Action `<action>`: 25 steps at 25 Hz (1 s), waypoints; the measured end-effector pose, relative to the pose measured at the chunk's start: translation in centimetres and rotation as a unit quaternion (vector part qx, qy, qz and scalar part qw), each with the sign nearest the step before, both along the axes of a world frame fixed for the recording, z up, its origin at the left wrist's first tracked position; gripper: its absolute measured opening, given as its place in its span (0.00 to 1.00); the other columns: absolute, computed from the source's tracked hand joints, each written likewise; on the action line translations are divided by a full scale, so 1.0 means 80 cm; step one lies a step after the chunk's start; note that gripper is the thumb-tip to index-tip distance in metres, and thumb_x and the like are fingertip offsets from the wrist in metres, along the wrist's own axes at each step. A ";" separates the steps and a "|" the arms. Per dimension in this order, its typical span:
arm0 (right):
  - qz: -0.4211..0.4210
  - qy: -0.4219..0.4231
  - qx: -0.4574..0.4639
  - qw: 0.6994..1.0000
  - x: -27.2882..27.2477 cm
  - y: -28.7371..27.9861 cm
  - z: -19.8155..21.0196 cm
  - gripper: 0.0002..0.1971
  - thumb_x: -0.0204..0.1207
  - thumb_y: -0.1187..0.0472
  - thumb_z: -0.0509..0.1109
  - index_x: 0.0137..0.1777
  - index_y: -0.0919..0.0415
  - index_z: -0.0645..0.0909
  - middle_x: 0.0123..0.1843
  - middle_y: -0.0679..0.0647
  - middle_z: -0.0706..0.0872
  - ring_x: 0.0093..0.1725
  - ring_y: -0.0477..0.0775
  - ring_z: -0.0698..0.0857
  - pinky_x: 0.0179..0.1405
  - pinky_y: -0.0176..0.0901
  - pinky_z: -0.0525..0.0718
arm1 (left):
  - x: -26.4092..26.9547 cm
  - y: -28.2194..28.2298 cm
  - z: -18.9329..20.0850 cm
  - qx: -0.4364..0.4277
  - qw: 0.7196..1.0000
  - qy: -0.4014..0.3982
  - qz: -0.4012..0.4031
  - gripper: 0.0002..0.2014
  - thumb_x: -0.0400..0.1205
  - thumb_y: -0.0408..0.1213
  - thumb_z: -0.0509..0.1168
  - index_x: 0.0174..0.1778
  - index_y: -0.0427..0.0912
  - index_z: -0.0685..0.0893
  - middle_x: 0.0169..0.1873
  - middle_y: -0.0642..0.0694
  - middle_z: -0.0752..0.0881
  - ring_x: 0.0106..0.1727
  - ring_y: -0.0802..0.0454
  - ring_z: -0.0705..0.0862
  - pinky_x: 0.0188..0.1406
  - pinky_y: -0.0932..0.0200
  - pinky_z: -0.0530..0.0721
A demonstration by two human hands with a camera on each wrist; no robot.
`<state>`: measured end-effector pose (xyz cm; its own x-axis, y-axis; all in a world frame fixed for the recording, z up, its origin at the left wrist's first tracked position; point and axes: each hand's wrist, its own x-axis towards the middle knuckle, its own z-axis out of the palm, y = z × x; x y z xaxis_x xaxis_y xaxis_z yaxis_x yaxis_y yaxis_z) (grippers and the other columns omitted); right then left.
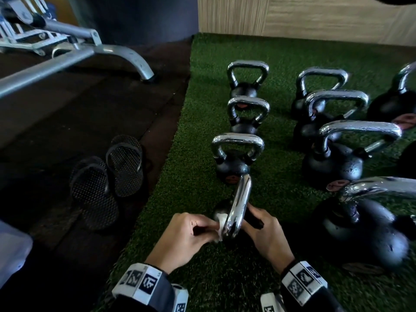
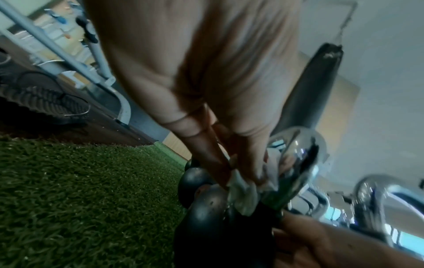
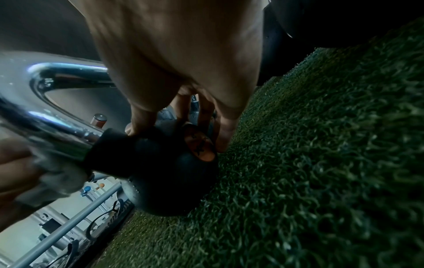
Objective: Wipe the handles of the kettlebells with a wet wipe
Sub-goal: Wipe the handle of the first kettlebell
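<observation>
Now | left hand (image 1: 180,235) pinches wet wipe (image 1: 219,224), mostly hidden | right hand (image 1: 267,237) grips kettlebell (image 3: 165,172) body

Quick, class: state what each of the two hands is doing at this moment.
Left hand: closed, pinching the wet wipe against the chrome handle.
Right hand: closed, gripping the black body of the tipped kettlebell.

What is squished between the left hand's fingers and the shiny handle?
A crumpled white wet wipe, pressed by the left hand against the chrome handle; the left wrist view shows it best.
</observation>
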<state>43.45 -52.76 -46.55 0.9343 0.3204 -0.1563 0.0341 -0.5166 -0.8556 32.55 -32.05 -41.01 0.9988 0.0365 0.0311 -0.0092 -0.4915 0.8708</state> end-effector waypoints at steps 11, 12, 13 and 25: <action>-0.006 -0.277 0.104 0.955 -0.053 -0.005 0.131 0.10 0.76 0.50 0.78 0.57 0.41 0.89 0.52 0.38 0.88 0.53 0.44 0.88 0.50 0.31 0.83 | 0.003 0.009 0.051 -0.279 0.954 -0.072 0.076 0.10 0.75 0.39 0.79 0.52 0.46 0.94 0.47 0.44 0.94 0.49 0.56 0.92 0.47 0.69 0.86; 0.038 -0.269 0.132 0.953 -0.061 -0.002 0.143 0.13 0.75 0.48 0.79 0.60 0.41 0.89 0.54 0.38 0.89 0.55 0.45 0.89 0.50 0.27 0.83 | 0.004 0.006 0.058 -0.297 0.951 -0.071 0.057 0.11 0.74 0.42 0.81 0.51 0.45 0.93 0.47 0.42 0.93 0.49 0.54 0.91 0.47 0.67 0.87; 0.071 -0.259 0.152 0.951 -0.065 0.001 0.151 0.17 0.73 0.48 0.80 0.62 0.43 0.89 0.56 0.38 0.89 0.56 0.44 0.89 0.51 0.25 0.83 | 0.006 0.001 0.064 -0.319 0.945 -0.063 0.039 0.14 0.71 0.44 0.82 0.50 0.45 0.91 0.45 0.41 0.93 0.48 0.52 0.91 0.46 0.65 0.87; -0.050 -0.217 0.165 0.961 -0.015 -0.021 0.128 0.03 0.70 0.54 0.83 0.42 0.47 0.92 0.39 0.35 0.92 0.38 0.34 0.90 0.38 0.24 0.83 | 0.027 -0.036 0.051 -0.197 0.968 -0.108 0.115 0.10 0.87 0.44 0.63 0.52 0.47 0.89 0.45 0.46 0.93 0.48 0.59 0.91 0.48 0.71 0.83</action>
<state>42.27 -54.40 -36.30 0.9174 0.1901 0.3496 0.3886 -0.2384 -0.8900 34.71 -34.92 -36.94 0.9346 0.3084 0.1771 -0.1422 -0.1325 0.9809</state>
